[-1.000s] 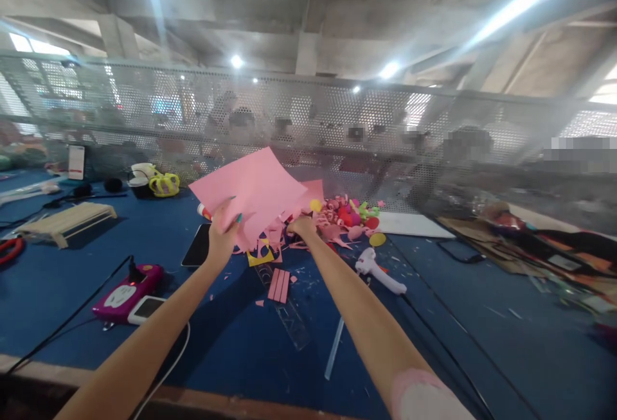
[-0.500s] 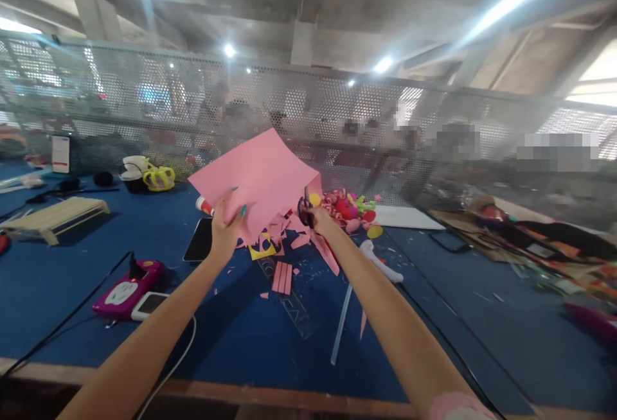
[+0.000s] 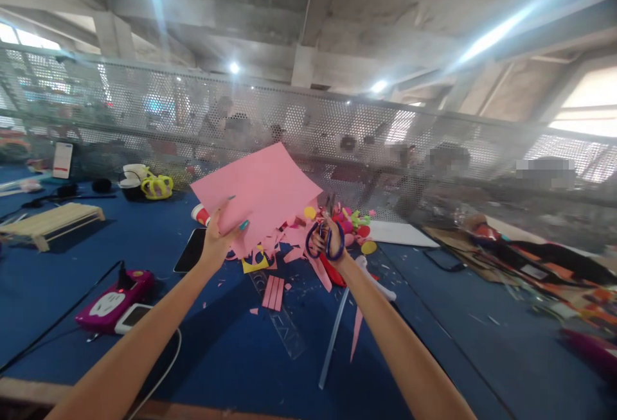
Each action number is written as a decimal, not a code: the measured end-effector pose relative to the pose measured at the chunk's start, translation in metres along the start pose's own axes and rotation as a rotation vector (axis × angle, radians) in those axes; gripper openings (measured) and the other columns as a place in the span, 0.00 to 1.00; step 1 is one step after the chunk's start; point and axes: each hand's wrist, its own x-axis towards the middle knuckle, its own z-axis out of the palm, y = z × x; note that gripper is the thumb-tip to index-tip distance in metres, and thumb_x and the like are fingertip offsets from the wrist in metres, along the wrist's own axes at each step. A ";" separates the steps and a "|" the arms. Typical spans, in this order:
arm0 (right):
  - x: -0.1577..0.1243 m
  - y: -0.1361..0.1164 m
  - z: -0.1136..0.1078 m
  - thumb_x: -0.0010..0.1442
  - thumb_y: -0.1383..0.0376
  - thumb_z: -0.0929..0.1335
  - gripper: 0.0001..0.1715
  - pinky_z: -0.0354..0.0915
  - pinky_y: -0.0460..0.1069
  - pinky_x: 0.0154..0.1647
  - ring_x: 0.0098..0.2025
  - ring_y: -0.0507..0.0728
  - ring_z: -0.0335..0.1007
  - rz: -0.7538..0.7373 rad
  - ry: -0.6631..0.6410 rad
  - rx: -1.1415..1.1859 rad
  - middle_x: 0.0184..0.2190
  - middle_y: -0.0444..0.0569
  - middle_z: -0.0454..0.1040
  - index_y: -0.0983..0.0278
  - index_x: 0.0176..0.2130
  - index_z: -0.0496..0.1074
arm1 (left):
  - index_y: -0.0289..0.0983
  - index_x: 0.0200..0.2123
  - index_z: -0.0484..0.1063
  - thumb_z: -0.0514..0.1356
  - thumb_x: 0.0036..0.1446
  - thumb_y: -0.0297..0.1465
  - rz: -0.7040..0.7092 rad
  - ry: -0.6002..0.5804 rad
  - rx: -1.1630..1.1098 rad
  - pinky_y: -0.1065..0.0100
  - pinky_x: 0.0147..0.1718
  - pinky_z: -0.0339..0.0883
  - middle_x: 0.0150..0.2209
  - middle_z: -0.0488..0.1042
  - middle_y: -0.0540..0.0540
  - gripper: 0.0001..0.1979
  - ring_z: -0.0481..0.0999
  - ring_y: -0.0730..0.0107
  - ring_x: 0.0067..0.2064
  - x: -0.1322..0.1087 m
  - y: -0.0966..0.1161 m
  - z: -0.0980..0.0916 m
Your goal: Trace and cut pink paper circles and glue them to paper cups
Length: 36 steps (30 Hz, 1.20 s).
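Above the middle of the blue desk [image 3: 231,356], a big pink sheet [image 3: 260,179] was held up at a slant. The left hand [image 3: 219,240] had its grip pinched on the sheet's lower left part, and its thumb with a blue-green nail lay on the near face. To the right, the right hand [image 3: 328,240] had its grip around scissors [image 3: 342,240] with dark blue handles. The blades pointed up, just beside the sheet's right corner; I could not tell if they touched it.

Under and near the sheet lay pink scraps [image 3: 294,237] and a yellow piece [image 3: 254,266] with a hole cut out. Closer to the front, small pink strips [image 3: 273,293] lay by a clear ruler [image 3: 289,336]. A long clear stick [image 3: 333,346] lay near the right arm. Far left sat a purple box [image 3: 108,304] with a black plug in it, and a little wooden rack [image 3: 53,219]. Behind everything stood a gray screen [image 3: 193,105] full of tiny holes.
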 end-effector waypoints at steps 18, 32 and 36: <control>-0.075 0.007 0.010 0.51 0.42 0.65 0.27 0.58 0.42 0.14 0.15 0.46 0.56 0.125 -0.210 -0.271 0.16 0.37 0.60 0.63 0.26 0.61 | 0.42 0.56 0.62 0.68 0.44 0.34 0.009 -0.086 0.156 0.51 0.60 0.53 0.59 0.61 0.44 0.34 0.57 0.52 0.62 -0.005 0.010 0.001; -0.083 0.002 0.021 0.54 0.46 0.65 0.22 0.55 0.42 0.14 0.14 0.46 0.54 0.057 -0.184 -0.331 0.13 0.35 0.57 0.62 0.29 0.61 | 0.42 0.58 0.58 0.67 0.44 0.32 -0.001 -0.269 0.113 0.50 0.61 0.51 0.62 0.56 0.44 0.38 0.52 0.51 0.64 0.001 0.000 -0.010; -0.082 0.006 0.020 0.52 0.43 0.66 0.25 0.55 0.42 0.14 0.14 0.46 0.54 0.088 -0.176 -0.287 0.14 0.35 0.57 0.62 0.29 0.61 | 0.43 0.58 0.59 0.68 0.43 0.31 -0.019 -0.263 0.101 0.49 0.61 0.50 0.61 0.57 0.44 0.38 0.54 0.50 0.63 0.001 0.001 -0.010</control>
